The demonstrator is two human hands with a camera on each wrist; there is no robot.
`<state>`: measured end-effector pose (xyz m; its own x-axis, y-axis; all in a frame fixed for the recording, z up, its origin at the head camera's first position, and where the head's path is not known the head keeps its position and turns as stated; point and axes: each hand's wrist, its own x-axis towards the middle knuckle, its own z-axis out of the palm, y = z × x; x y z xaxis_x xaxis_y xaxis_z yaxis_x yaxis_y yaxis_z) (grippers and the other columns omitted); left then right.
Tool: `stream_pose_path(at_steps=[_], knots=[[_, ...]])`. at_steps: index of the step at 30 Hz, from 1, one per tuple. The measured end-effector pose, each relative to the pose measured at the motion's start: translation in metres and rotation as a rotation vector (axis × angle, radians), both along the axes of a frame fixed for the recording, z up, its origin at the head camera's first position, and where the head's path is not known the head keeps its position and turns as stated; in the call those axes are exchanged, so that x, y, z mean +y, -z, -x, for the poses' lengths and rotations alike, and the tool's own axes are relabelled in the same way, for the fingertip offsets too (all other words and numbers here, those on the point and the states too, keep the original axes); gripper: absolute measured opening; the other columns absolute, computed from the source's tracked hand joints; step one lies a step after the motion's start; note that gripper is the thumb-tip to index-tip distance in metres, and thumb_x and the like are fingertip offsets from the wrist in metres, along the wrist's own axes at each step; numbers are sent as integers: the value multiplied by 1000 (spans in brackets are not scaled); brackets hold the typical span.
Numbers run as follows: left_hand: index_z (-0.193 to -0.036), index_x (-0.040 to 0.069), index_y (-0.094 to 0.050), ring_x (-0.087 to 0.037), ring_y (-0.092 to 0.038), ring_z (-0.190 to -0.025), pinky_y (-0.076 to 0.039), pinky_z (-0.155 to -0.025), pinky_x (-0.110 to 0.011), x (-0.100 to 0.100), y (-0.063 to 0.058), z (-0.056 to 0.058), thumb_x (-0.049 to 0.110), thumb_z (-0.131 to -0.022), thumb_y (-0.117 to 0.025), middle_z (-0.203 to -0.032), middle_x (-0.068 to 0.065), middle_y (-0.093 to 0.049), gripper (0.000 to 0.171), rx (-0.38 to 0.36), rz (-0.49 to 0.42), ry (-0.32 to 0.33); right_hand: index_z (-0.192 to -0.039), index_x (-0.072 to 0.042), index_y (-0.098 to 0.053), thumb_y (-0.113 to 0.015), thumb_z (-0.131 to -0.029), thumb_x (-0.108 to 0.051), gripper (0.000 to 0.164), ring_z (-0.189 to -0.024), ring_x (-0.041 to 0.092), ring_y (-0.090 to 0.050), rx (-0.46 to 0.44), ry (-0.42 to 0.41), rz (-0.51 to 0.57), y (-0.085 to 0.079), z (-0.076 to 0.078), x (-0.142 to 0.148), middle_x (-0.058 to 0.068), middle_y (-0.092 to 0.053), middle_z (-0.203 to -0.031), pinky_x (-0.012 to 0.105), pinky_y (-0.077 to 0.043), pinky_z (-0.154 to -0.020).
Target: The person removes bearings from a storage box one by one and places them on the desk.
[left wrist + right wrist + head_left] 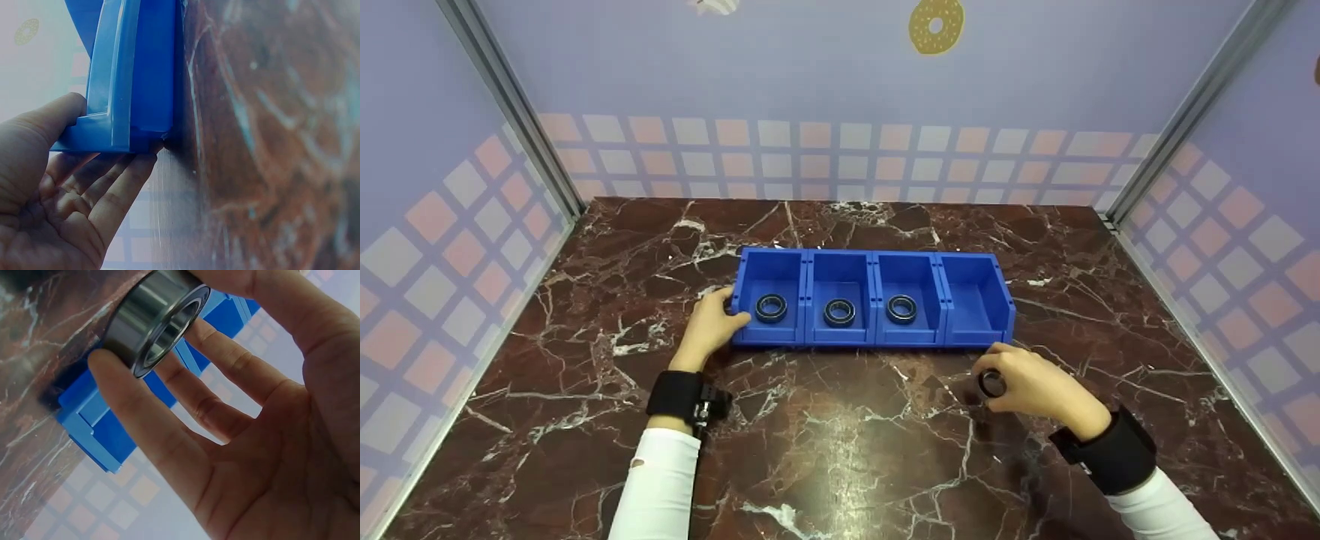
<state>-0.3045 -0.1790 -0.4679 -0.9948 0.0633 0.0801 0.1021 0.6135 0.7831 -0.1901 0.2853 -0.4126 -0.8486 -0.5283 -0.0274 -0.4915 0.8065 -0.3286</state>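
A row of joined blue bins (976, 300) stands on the marbled tabletop. Ball bearings lie singly in three of them: the leftmost bearing (771, 320), the second bearing (840, 324) and the third bearing (901, 320). The rightmost bin holds nothing. My left hand (711, 326) grips the outer wall of the leftmost bin (112, 132), thumb on the near side and fingers beneath the edge in the left wrist view. My right hand (1039, 382) pinches another bearing (143, 318) between thumb and fingers, in front of the rightmost bin and apart from it.
Panels with checked patterns enclose the tabletop (840, 465): a back wall (825, 82), a left wall (427, 225) and a right wall (1252, 225). Metal posts (1185, 112) stand at the back corners.
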Motion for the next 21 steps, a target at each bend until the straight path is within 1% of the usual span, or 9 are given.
stream_pose_path(at_steps=[5,9,14,19,21], knots=[[-146,-12,-49,-44,-63,-117,-48,-102,-53,0,0,0,4,-87,-63,-134,-33,-61,63,7,4,-2,-106,-4,-75,-82,-70,-3,36,-79,16,-55,7,-8,2,5,-1,0,4,-61,-98,32,-48,-65],[-146,-13,-48,-44,-63,-116,-48,-101,-53,0,0,1,4,-87,-63,-135,-33,-60,64,7,5,0,-105,-5,-75,-83,-70,-3,36,-78,15,-55,-6,-11,5,10,-3,0,3,-60,-97,31,-47,-65],[-148,-12,-46,-44,-63,-116,-49,-100,-53,0,0,0,4,-87,-63,-136,-33,-59,65,-10,-5,3,-105,-6,-75,-84,-70,-4,36,-78,15,-55,-21,-8,7,15,-5,0,3,-61,-98,31,-46,-65],[-148,-12,-45,-44,-63,-117,-49,-101,-53,0,0,0,4,-88,-63,-138,-33,-58,65,-15,0,1,-104,-7,-74,-84,-71,-3,34,-75,12,-49,-40,-11,10,20,-6,1,4,-61,-100,29,-41,-62],[-148,-13,-46,-44,-62,-118,-48,-102,-53,0,0,0,4,-88,-63,-138,-33,-58,65,-12,3,-2,-104,-8,-74,-82,-71,-3,34,-76,13,-50,-46,-13,19,21,-7,1,5,-62,-102,29,-41,-63]])
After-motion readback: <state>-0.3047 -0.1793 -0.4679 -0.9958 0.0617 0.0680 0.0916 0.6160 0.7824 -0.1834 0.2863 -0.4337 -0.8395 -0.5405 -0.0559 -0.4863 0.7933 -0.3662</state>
